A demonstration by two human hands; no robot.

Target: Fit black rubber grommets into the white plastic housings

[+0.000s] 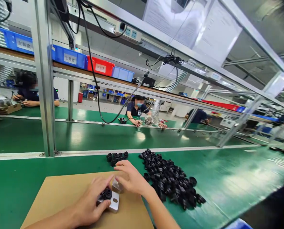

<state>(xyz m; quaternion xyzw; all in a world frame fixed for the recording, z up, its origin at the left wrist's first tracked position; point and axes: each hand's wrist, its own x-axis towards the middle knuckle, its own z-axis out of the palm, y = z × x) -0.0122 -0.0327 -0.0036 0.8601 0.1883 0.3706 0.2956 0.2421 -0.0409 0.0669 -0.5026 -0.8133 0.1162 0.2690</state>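
Head camera view, looking down at a sheet of brown cardboard on a green bench. On the cardboard, the left hand grasps a small metal block with one black plastic part seated on top. The right hand, at the cardboard's far edge, pinches a second small block. Just beyond the cardboard sits a small cluster of black parts; to its right sprawls a large heap — judging by it, most of the work remains.
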